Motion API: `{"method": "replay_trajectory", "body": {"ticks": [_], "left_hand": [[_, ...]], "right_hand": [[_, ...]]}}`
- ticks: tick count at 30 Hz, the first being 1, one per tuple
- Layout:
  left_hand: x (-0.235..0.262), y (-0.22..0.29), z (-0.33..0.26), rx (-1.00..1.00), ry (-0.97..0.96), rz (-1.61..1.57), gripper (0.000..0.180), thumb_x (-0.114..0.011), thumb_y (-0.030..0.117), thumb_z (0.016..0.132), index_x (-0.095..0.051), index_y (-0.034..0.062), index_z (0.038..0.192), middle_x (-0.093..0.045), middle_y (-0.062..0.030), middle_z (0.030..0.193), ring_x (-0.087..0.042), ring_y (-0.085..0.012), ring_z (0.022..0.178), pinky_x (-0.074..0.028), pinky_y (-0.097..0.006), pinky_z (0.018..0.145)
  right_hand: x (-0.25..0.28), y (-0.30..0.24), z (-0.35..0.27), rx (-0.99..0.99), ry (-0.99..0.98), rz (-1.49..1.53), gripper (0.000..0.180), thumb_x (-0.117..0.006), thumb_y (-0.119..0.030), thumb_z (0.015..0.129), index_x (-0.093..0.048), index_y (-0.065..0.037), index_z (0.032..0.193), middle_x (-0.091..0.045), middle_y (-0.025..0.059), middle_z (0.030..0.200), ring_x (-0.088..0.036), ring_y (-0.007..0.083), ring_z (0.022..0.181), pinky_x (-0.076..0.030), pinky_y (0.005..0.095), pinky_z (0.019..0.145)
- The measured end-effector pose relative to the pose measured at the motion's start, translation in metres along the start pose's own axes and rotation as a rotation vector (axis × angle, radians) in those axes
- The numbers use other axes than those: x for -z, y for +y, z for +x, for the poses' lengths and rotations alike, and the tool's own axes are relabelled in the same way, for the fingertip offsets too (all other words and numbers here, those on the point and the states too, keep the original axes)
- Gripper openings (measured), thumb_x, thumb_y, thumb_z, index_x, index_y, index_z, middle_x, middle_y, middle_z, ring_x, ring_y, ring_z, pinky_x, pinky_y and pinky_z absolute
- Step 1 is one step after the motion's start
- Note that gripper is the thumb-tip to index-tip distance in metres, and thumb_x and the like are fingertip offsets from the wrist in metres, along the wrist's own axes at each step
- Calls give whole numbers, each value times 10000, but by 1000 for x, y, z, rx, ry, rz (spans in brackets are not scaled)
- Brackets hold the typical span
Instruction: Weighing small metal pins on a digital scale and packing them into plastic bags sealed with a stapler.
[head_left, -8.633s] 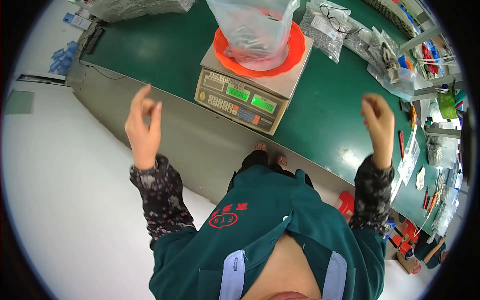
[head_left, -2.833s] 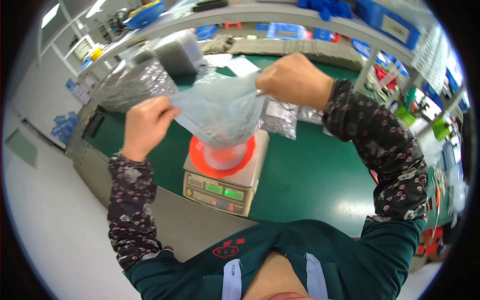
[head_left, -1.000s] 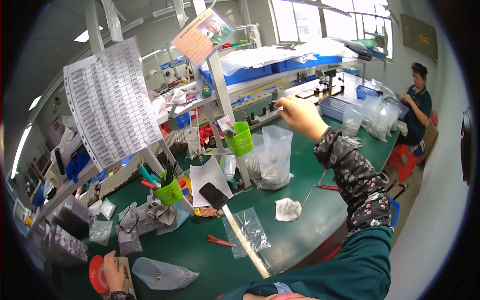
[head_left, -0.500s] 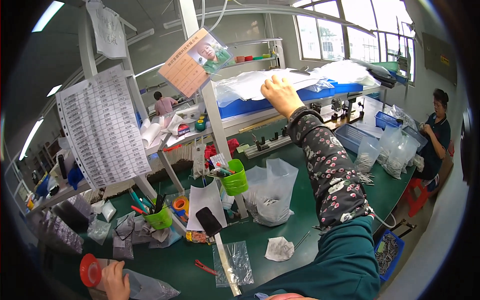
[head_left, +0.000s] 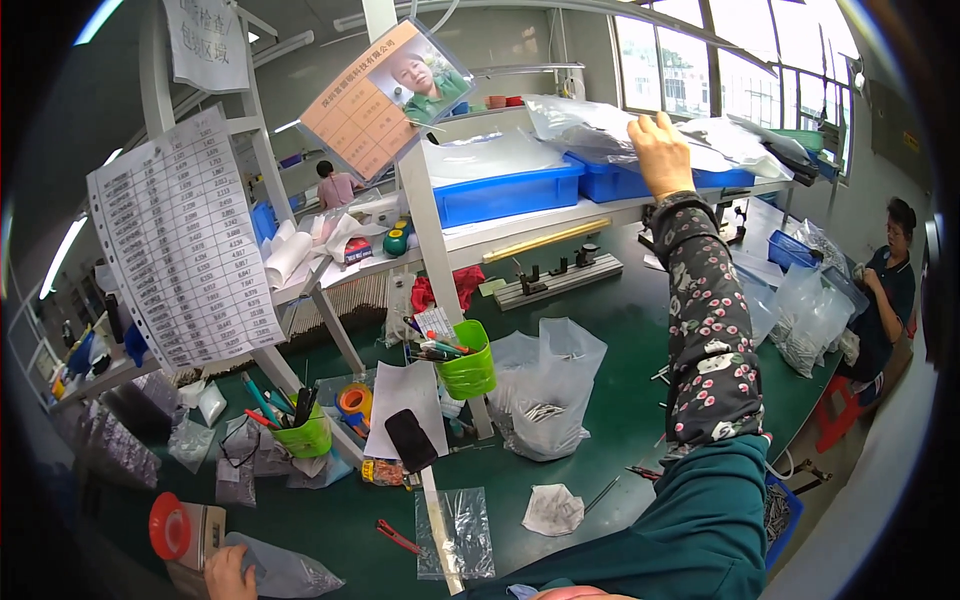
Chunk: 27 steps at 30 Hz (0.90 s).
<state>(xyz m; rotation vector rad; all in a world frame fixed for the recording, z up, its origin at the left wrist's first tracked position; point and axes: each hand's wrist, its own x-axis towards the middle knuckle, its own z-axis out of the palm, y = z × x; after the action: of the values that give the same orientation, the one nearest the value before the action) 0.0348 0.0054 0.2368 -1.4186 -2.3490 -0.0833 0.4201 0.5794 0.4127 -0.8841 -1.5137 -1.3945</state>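
My right hand (head_left: 660, 155) is raised at the shelf, fingers curled on the loose clear plastic bags (head_left: 590, 128) above the blue bins (head_left: 510, 197). What lies under its fingertips is hidden. Low on the left, my left hand (head_left: 228, 574) is closed on the mouth end of a clear plastic bag (head_left: 285, 568), which lies on its side with small pieces at its far end. Close beside this hand stands a small scale (head_left: 212, 528) with a round red dish (head_left: 170, 525) on it.
A shelf post (head_left: 432, 230) carries a green pen cup (head_left: 466, 365). A phone (head_left: 410, 440), a red cutter (head_left: 397, 536), a crumpled cloth (head_left: 553, 510) and a bag of metal pins (head_left: 545, 400) are on the green table. At the right a co-worker (head_left: 885, 290) sits.
My right hand has moved right along the shelf, and the plastic bags have shifted right with it, uncovering the left blue bin. My left hand stays at the bag by the scale.
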Motion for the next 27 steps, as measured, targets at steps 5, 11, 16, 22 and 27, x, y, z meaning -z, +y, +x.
{"method": "replay_trajectory", "body": {"ticks": [5, 11, 16, 22, 27], "left_hand": [[-2, 2, -5, 2, -5, -29, 158, -517, 87, 758, -601, 48, 887, -564, -167, 734, -531, -327, 678, -417, -410, 625], [-3, 8, -8, 92, -98, -44, 105, -513, 80, 758, -594, 15, 776, -559, -191, 720, -527, -344, 673, -413, -416, 622], [-9, 3, -19, 82, 21, -207, 104, -511, 78, 765, -585, 7, 782, -568, -190, 731, -541, -343, 709, -420, -411, 658], [-4, 4, -58, 232, -208, -184, 130, -528, 93, 775, -579, -3, 847, -577, -190, 821, -543, -354, 776, -429, -413, 715], [-5, 0, -90, 388, -184, -270, 231, -511, 104, 798, -575, 1, 994, -580, -205, 944, -545, -346, 878, -427, -391, 784]], "right_hand": [[-15, -9, -11, -11, -365, 80, 108, -547, -100, 713, -584, -108, 815, -541, 53, 842, -504, 216, 924, -442, 332, 737], [41, -53, 44, -28, -424, 206, 335, -551, -127, 679, -573, -88, 1011, -545, 104, 966, -458, 247, 1038, -398, 407, 805], [32, -148, 99, -168, -701, 1015, 580, -545, -455, 722, -528, -38, 1125, -540, 174, 1122, -486, 355, 1059, -366, 415, 918], [-9, -178, 101, -267, -1192, 688, 795, -568, -614, 642, -527, 19, 1121, -543, 171, 1131, -511, 323, 1059, -399, 382, 894], [11, -176, 116, -182, -1085, 546, 508, -666, -447, 683, -602, -113, 1059, -582, 64, 1101, -551, 232, 1025, -428, 356, 859]]}}
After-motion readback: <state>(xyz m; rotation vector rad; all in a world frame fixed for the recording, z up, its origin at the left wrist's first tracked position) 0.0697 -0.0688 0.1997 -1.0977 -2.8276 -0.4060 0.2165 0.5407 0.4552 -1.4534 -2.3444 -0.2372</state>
